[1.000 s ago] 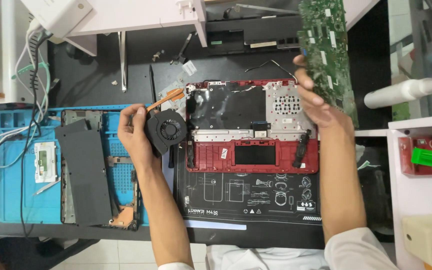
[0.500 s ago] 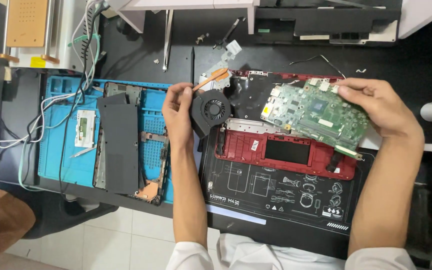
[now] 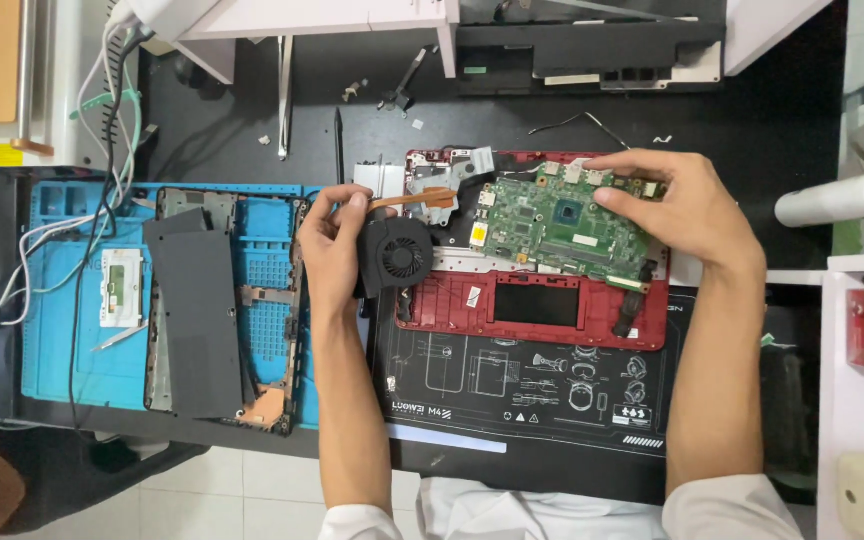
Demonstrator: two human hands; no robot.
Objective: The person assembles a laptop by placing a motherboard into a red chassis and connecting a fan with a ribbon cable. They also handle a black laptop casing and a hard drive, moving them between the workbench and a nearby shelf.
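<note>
A person in white sleeves works over a stripped laptop on a black printed work mat (image 3: 512, 400), seen from a head-worn camera. Nearest the viewer, both forearms reach up from the bottom edge. The left hand (image 3: 332, 245) has its fingers curled around a round black cooling fan (image 3: 397, 255), gripping it at the left side of the red plastic laptop chassis (image 3: 542, 305); a flat copper heat pipe (image 3: 422, 200) runs from the fan toward the board. The right hand (image 3: 677, 205) pinches the upper right edge of the green rectangular motherboard (image 3: 562, 220), fingertips closed on its rim, the board lying over the upper half of the chassis, slightly askew. Judging by the grips, board and fan are being seated into the chassis as one assembly; the next move would seem to call for lining the board square with its mounts while keeping the fan level, so the heat pipe is not bent. To the left, a dark grey laptop cover panel (image 3: 197, 320) rests on a blue silicone repair mat (image 3: 72, 300), with white cables (image 3: 12, 270) trailing across it. Farther off, a black screwdriver (image 3: 339, 145) and loose small parts lie on the dark tabletop (image 3: 752, 110), beyond which sits another dismantled black casing (image 3: 592, 45).
</note>
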